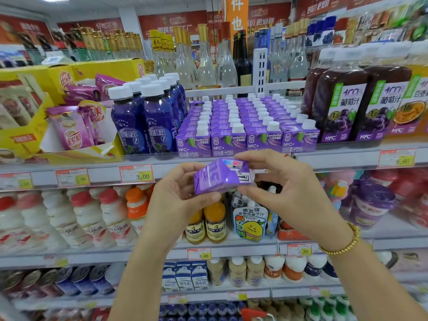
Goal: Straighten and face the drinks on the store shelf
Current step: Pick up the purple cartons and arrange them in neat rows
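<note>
A small purple drink carton (220, 176) is held tilted in front of the shelf edge, its underside with colour marks facing me. My left hand (178, 195) grips its left end, thumb underneath. My right hand (280, 184) pinches its right end from above and below. Behind it, rows of matching purple cartons with white caps (245, 126) stand on the shelf, labels facing out. Blue-purple bottles (148, 114) stand to their left, dark grape juice bottles (361, 100) to their right.
A clear rail and price tags (136, 173) run along the shelf front. Yellow display boxes with pink packets (69, 126) sit at the left. Below are white yoghurt drink bottles (88, 216), orange juice bottles (208, 223) and pouches (251, 222). Glass bottles (206, 59) stand behind.
</note>
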`<state>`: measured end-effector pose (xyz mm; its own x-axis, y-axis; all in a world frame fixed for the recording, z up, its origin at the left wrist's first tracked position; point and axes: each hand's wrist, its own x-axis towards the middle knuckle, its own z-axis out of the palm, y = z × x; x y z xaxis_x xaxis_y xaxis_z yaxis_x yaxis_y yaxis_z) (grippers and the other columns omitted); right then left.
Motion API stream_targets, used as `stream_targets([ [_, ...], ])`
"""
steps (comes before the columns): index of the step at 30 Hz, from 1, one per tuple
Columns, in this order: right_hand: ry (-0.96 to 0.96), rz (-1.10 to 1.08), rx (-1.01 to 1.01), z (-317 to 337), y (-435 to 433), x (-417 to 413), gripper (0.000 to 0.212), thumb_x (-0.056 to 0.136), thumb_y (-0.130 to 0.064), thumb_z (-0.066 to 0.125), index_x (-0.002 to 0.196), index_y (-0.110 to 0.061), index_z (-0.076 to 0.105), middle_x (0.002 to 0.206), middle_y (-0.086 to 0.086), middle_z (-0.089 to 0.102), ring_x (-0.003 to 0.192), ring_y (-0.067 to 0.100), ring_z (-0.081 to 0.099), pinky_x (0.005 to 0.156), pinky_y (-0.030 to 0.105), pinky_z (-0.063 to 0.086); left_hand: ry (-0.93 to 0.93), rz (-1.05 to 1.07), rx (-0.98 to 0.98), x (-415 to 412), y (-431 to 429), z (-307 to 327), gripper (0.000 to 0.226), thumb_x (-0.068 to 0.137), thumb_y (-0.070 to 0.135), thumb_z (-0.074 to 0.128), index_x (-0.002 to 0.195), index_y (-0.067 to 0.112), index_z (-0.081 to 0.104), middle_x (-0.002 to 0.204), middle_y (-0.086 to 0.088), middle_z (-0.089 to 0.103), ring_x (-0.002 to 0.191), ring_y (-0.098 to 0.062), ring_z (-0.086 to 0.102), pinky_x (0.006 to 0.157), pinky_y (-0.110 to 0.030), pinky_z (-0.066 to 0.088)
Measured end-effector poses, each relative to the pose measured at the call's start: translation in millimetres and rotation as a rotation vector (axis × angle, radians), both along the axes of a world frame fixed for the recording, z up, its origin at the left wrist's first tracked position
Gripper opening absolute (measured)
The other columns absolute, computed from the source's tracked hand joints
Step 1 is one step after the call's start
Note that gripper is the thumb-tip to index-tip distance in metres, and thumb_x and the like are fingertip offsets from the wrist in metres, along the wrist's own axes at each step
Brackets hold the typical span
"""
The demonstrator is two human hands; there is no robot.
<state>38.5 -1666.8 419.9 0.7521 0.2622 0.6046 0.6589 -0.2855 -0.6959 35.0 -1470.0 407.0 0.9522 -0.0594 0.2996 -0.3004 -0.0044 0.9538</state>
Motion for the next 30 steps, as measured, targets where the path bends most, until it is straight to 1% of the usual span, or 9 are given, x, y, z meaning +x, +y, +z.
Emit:
stream_targets([
  [5, -0.177, -0.056, -0.094, -4.1, -1.5, 8.5, 0.033, 0.08, -0.026, 0.069, 0.111, -0.022, 0.059, 0.112, -0.012, 0.062, 0.108, -0.001, 0.055, 0.089, 0.011, 0.046, -0.404, 0.237, 0.305, 0.1, -2.9, 3.0, 0.044, 0.072, -0.007, 0.074, 0.097, 0.026, 0.059, 0.112, 0.008, 0.066, 0.109, -0.008, 0.061, 0.083, -0.023, 0.054],
  [8, -0.278, -0.07, -0.111, -6.2, -1.8, 10.9, 0.031, 0.083, -0.027, 0.062, 0.113, -0.02, 0.056, 0.114, -0.01, 0.06, 0.107, -0.003, 0.055, 0.086, 0.009, 0.046, -0.501, 0.247, 0.338, 0.9, -2.4, 5.9, 0.044, 0.073, -0.006, 0.074, 0.097, 0.028, 0.059, 0.117, 0.01, 0.063, 0.116, -0.008, 0.057, 0.084, -0.021, 0.053],
  [12, -0.377, -0.134, -0.141, -4.8, -3.9, 15.9, 0.044, 0.085, -0.019, 0.069, 0.125, -0.017, 0.051, 0.119, -0.007, 0.056, 0.107, -0.004, 0.054, 0.086, 0.007, 0.044, -0.257, 0.132, 0.203, -2.2, -2.1, 17.5, 0.039, 0.064, 0.016, 0.085, 0.095, 0.025, 0.063, 0.095, 0.011, 0.072, 0.091, -0.006, 0.067, 0.074, -0.018, 0.054],
  [16, -0.601, -0.153, -0.314, 4.0, -3.9, 27.9, 0.045, 0.087, -0.013, 0.065, 0.128, -0.02, 0.047, 0.136, 0.003, 0.045, 0.107, 0.007, 0.054, 0.08, 0.021, 0.051, 0.021, -0.034, 0.072, 4.3, -4.3, 28.9, 0.039, 0.065, 0.032, 0.076, 0.099, 0.015, 0.069, 0.092, -0.004, 0.074, 0.084, -0.02, 0.07, 0.071, -0.026, 0.058],
  [19, -0.703, -0.203, -0.401, 14.3, -5.4, 42.2, 0.035, 0.087, -0.018, 0.062, 0.122, -0.015, 0.059, 0.131, 0.006, 0.048, 0.088, 0.01, 0.057, 0.068, 0.032, 0.054, 0.187, -0.085, -0.035, 14.5, -7.6, 41.9, 0.032, 0.064, 0.04, 0.067, 0.079, 0.013, 0.076, 0.082, -0.013, 0.072, 0.066, -0.019, 0.065, 0.055, -0.02, 0.056],
  [21, -0.689, -0.208, -0.45, 24.9, -4.9, 55.9, 0.036, 0.084, -0.024, 0.065, 0.118, -0.01, 0.063, 0.12, 0.005, 0.053, 0.085, 0.013, 0.056, 0.072, 0.029, 0.053, 0.169, 0.016, -0.024, 24.1, -9.2, 48.6, 0.034, 0.069, 0.046, 0.06, 0.07, 0.014, 0.074, 0.072, -0.01, 0.071, 0.058, -0.014, 0.065, 0.051, -0.019, 0.054],
  [24, -0.47, -0.213, -0.41, 52.2, 1.3, 79.3, 0.044, 0.078, -0.036, 0.07, 0.113, -0.011, 0.063, 0.093, -0.001, 0.055, 0.078, 0.011, 0.053, 0.074, 0.011, 0.04, -0.165, 0.294, 0.251, 45.0, -6.3, 49.9, 0.034, 0.089, 0.047, 0.047, 0.086, 0.024, 0.072, 0.077, 0.007, 0.073, 0.072, -0.005, 0.067, 0.07, -0.018, 0.053],
  [27, -0.276, -0.312, -0.444, 84.8, 8.0, 118.3, 0.042, 0.079, -0.038, 0.071, 0.113, -0.015, 0.061, 0.084, 0.001, 0.057, 0.073, 0.017, 0.055, 0.068, 0.022, 0.042, -0.367, 0.453, 0.663, 69.9, 0.3, 44.2, 0.034, 0.097, 0.038, 0.045, 0.122, 0.021, 0.061, 0.108, 0.014, 0.061, 0.092, 0.002, 0.054, 0.078, -0.01, 0.036],
  [30, -0.162, -0.393, -0.554, 110.7, 18.0, 168.5, 0.042, 0.084, -0.039, 0.067, 0.119, -0.017, 0.058, 0.094, 0.003, 0.056, 0.08, 0.016, 0.05, 0.069, 0.023, 0.035, -0.406, 0.451, 0.882, 91.6, 6.0, 28.5, 0.042, 0.094, 0.029, 0.054, 0.134, 0.015, 0.051, 0.127, 0.0, 0.057, 0.114, -0.014, 0.053, 0.091, -0.021, 0.037],
])
